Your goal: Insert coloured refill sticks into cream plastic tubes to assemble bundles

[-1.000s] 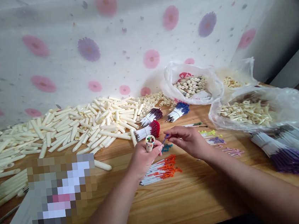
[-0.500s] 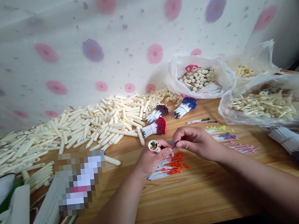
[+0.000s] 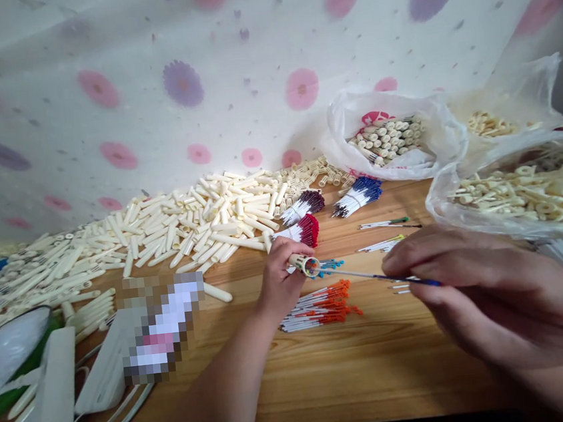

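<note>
My left hand (image 3: 283,278) is closed around a cream pen barrel (image 3: 297,260), whose open, slotted end faces right and shows bits of colour inside. Close to the camera, my right hand (image 3: 501,295) pinches the blue end of a thin pen refill (image 3: 361,274). The refill's narrow pale end points left to the barrel's mouth; whether it is inside cannot be made out. Below the barrel lie orange-ended refills (image 3: 316,306) in rows. Light-blue-ended refills (image 3: 331,266) lie just behind the barrel, partly covered.
A heap of cream barrels (image 3: 173,229) spreads along the back left. Bundles of dark-red, red and blue refills (image 3: 358,196) lie mid-table. Plastic bags (image 3: 527,202) of cream parts stand at the right. A white power strip (image 3: 104,364) and cables lie at the front left.
My right hand has moved right and up towards the camera, now with a long refill showing. The barrel in my left hand has turned its open end to the right. The view has shifted slightly.
</note>
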Demonstrator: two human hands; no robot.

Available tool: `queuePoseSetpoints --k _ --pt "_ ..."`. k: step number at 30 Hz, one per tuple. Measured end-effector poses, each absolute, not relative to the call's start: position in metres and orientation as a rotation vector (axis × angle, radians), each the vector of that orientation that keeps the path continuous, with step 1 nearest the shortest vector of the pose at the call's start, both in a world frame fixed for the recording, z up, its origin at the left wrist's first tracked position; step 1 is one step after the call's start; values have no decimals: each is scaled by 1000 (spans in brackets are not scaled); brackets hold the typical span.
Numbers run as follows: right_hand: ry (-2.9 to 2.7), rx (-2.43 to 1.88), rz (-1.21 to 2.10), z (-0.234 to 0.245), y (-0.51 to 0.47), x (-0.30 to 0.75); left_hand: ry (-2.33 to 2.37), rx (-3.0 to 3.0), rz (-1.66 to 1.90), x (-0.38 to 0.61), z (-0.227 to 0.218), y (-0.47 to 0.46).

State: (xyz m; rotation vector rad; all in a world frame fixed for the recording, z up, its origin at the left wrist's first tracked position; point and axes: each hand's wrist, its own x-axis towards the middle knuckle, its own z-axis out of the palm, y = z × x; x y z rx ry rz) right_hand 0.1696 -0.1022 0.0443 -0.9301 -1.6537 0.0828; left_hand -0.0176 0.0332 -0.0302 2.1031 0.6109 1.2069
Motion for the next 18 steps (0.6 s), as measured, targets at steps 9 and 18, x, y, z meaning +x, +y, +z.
queuePoseSetpoints --k 9,18 --pt "-1881 -863 -110 51 -93 160 592 2104 1189 -15 -28 30" --pt "-1872 -871 -129 41 -86 153 649 2161 1203 -16 -31 30"
